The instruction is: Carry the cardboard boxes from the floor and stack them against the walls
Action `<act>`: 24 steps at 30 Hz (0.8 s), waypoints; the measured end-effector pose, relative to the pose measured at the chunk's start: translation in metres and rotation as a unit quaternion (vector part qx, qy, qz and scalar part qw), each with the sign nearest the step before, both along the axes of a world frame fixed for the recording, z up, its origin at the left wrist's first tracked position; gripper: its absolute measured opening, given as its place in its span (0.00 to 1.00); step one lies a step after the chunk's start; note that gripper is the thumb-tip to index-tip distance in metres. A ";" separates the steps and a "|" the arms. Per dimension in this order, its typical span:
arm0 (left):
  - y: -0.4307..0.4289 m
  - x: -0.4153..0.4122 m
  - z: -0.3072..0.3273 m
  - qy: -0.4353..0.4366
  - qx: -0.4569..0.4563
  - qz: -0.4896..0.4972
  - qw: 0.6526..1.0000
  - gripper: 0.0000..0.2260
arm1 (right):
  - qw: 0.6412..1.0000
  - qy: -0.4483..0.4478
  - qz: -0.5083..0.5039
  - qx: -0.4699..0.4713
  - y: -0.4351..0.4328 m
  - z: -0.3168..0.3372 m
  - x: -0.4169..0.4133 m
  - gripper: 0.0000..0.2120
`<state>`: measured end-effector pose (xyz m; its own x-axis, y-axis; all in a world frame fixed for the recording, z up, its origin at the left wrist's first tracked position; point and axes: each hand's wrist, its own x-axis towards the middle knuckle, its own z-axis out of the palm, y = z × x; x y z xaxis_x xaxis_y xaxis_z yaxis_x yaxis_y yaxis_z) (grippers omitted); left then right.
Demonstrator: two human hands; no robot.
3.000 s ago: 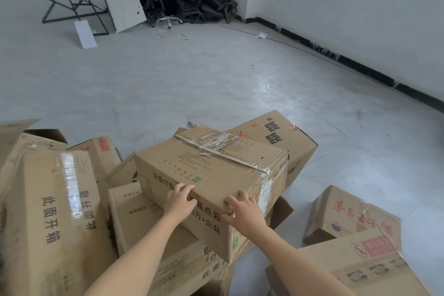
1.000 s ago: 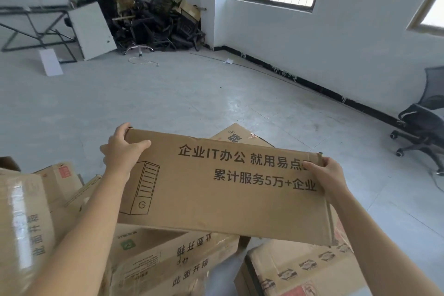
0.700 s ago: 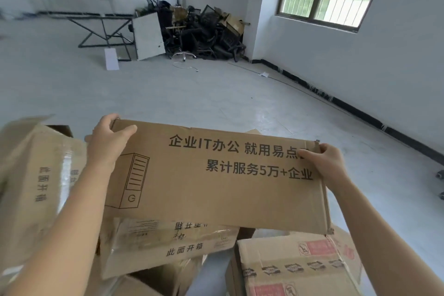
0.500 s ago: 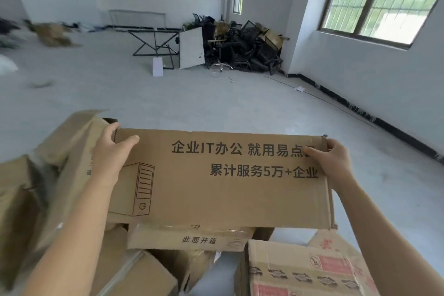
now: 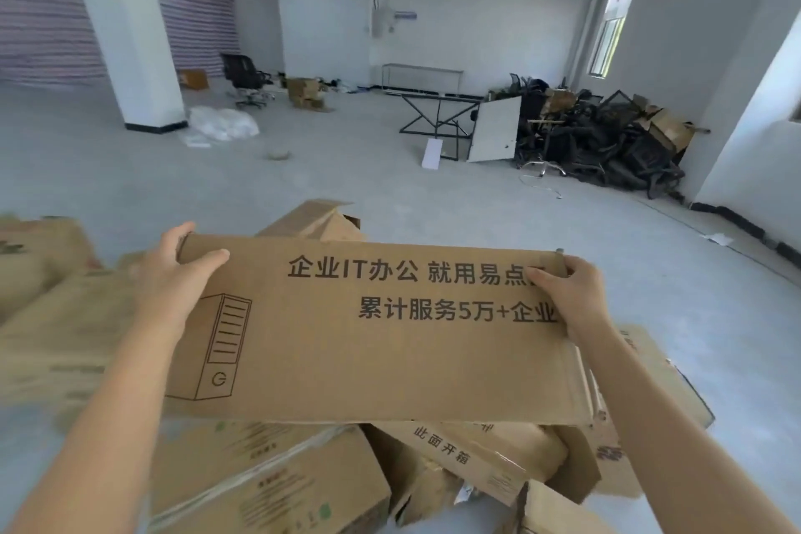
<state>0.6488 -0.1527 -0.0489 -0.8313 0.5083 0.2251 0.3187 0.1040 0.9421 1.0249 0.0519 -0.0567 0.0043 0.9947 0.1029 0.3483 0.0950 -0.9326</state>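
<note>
I hold a brown cardboard box (image 5: 368, 343) with black printed characters up in front of me, its broad printed side facing me. My left hand (image 5: 171, 282) grips its upper left corner, thumb over the top edge. My right hand (image 5: 572, 295) grips the upper right corner. Under and around the held box lies a pile of other cardboard boxes (image 5: 268, 477) on the grey floor, some tilted, one (image 5: 316, 219) with open flaps behind the held box.
A white pillar (image 5: 125, 30) stands at far left. Beyond it are an office chair (image 5: 245, 76), loose boxes (image 5: 305, 93) and plastic sheeting (image 5: 221, 126). A metal frame (image 5: 437, 121), white panel (image 5: 496, 130) and heap of black chairs (image 5: 607, 143) fill the far right corner.
I lifted the box off the pile with both hands. My view has swung left, from the windowed right wall toward the pillar and the far wall; my grip stays the same.
</note>
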 end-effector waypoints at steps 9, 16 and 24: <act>-0.161 -0.056 -0.013 -0.028 -0.064 0.175 0.982 0.25 | 0.980 -0.037 0.194 -0.008 -0.033 -0.004 -0.166 0.15; -0.335 -0.075 -0.025 -0.048 -0.133 0.365 0.920 0.22 | 0.923 -0.063 0.378 -0.019 -0.144 -0.016 -0.332 0.12; -0.506 -0.047 -0.048 -0.129 -0.128 0.518 0.836 0.26 | 0.827 -0.063 0.552 -0.086 -0.301 -0.056 -0.477 0.12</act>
